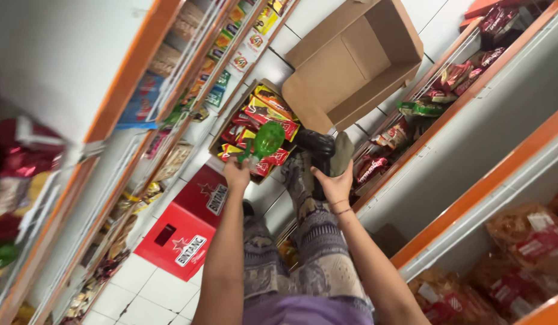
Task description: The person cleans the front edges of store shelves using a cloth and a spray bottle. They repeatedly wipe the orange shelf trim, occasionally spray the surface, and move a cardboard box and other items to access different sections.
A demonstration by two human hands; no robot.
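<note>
Green bottle gripped in left hand, right hand clutching grey cloth; snack box looks still mostly full

Aisle narrow between shelves; red crate and boxes (one empty) block floor.

Your arms are bare, with no sleeves reaching the forearms. A thin cord bracelet circles your right wrist, and you wear loose trousers in a grey-and-purple pattern under a plain lilac top. Your shoe is black.
</note>
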